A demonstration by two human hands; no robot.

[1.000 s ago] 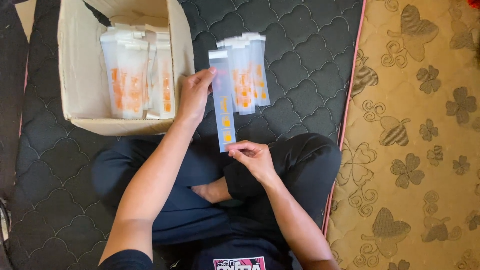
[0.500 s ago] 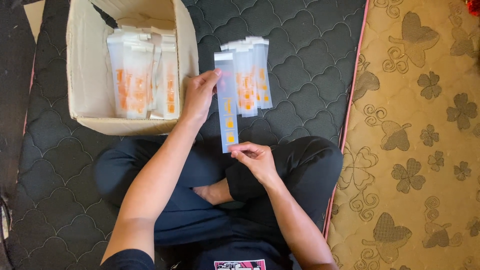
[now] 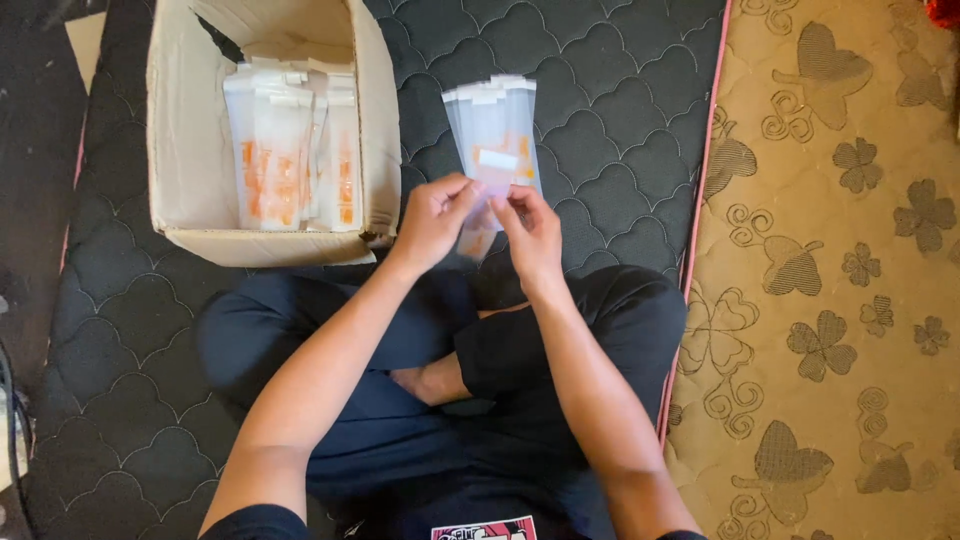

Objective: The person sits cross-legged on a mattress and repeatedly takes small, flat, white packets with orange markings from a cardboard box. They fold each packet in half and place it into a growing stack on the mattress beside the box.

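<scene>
My left hand (image 3: 432,220) and my right hand (image 3: 530,230) meet in front of me and together pinch a long clear plastic packet (image 3: 485,190) with orange print and a white label. The packet is held over a small pile of like packets (image 3: 495,115) lying on the black quilted mat (image 3: 620,110). Left of my hands stands an open cardboard box (image 3: 185,160) filled with more clear packets (image 3: 290,155) with orange print.
I sit cross-legged in dark trousers (image 3: 400,350) on the mat. A tan patterned carpet (image 3: 840,300) lies to the right beyond the mat's pink edge. Dark floor runs along the far left.
My right hand has risen from the packet's lower end to meet my left hand. The packet has shifted from hanging lengthwise between the hands to being held near its middle over the pile.
</scene>
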